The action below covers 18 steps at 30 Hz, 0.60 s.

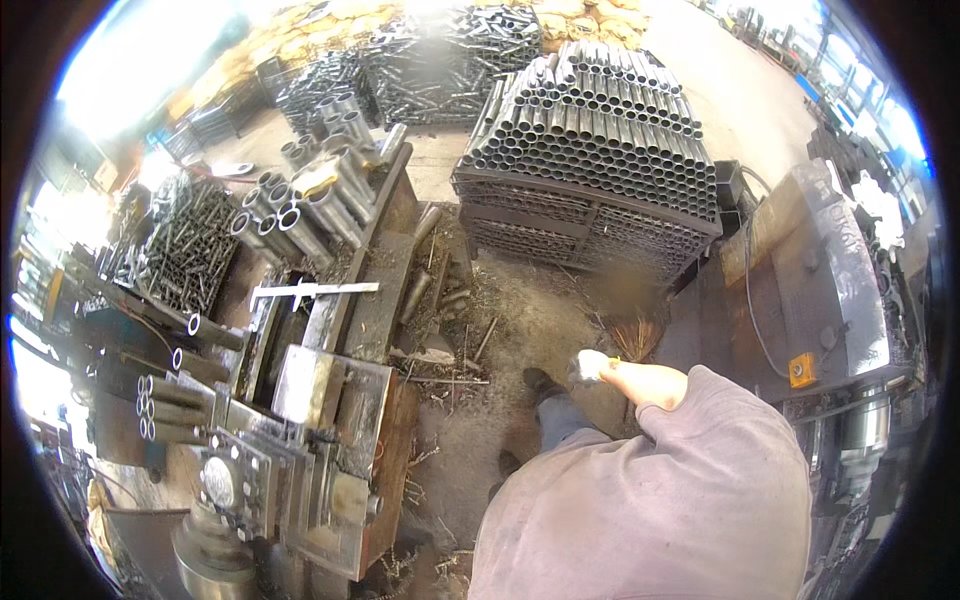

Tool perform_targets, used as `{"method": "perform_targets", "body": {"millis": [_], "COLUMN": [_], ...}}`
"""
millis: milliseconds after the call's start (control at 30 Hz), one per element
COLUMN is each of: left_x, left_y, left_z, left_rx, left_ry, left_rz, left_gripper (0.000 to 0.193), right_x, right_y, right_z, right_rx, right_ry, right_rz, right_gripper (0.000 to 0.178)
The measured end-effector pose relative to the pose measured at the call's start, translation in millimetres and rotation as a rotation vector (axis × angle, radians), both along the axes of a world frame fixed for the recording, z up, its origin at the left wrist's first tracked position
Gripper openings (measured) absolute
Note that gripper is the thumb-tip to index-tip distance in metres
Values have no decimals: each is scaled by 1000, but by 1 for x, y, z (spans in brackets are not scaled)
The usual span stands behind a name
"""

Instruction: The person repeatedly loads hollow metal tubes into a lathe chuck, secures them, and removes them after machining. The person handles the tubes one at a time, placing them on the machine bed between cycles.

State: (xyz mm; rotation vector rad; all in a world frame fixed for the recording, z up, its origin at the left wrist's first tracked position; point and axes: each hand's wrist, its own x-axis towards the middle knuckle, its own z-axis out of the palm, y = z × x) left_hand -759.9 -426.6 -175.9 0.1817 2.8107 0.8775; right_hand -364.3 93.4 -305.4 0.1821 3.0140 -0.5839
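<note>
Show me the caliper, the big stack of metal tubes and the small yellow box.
Caliper (330,288): head view, on its long beam.
Stack of metal tubes (590,128): head view, around its middle.
Yellow box (802,370): head view, on its front.

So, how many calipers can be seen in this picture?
1: a caliper lies across the machine at left, just below the clustered metal tubes in the picture. Others may be hidden.

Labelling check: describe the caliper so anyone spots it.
Find the lathe at left. Between its tool post and the tilted steel tubes lies the caliper: a long, thin, pale bar with jaws toward its left end, unlike the round, hollow tubes.
</note>
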Motion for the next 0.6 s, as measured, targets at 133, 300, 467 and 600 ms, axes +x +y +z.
{"method": "perform_targets", "body": {"millis": [133,300,467,600], "left_x": [49,76,73,91], "left_y": [49,141,345,536], "left_z": [-21,-41,-3,85], "left_rx": [-84,-210,-109,192], "left_ry": [-289,-486,-500,-610], "left_rz": [-219,-413,-530,-516], "left_gripper": [41,38,36,33], "right_x": [-39,-69,-40,1], "right_y": [45,205,440,639], "right_z": [87,232,314,358], "right_rx": [-224,-89,152,583], "right_ry": [-138,361,735,750], "right_rz": [-894,-1162,-1373,-1405], "right_gripper": [23,66,75,86]}}
